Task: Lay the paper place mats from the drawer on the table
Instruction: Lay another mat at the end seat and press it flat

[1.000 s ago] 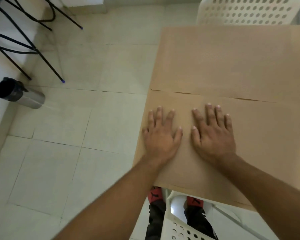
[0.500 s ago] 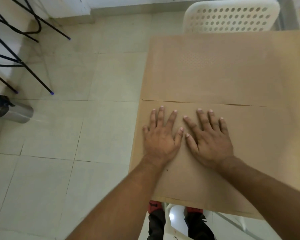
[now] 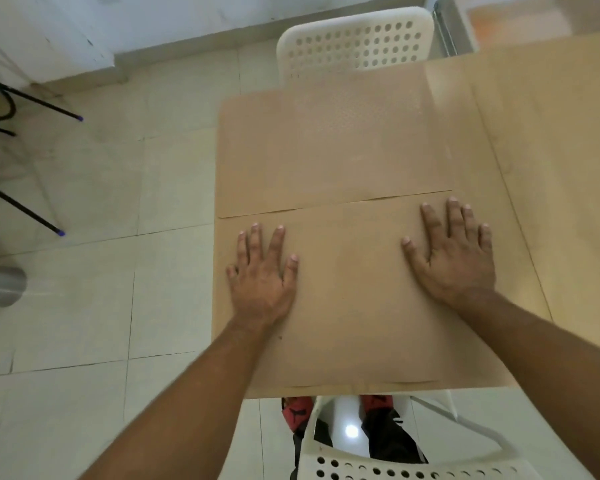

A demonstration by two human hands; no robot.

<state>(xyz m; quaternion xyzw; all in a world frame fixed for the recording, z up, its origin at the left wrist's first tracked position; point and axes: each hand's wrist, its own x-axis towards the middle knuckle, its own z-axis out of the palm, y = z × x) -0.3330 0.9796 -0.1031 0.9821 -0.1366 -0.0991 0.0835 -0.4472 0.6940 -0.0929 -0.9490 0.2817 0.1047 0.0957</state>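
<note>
Fingers [image 3: 452, 220] spread flat (both hands), left hand [image 3: 262, 278] and right hand [image 3: 454, 261] well apart, pressed on near mat [image 3: 347, 306], far mat [image 3: 326, 147] just beyond fingertips.

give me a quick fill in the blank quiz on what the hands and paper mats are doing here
1. Both hands, left hand and right hand, lie ____ on the near mat.
2. The number of mats on the table is ____.
3. The chair beyond the far mat is coloured ____.

Missing words: flat; two; white
</note>
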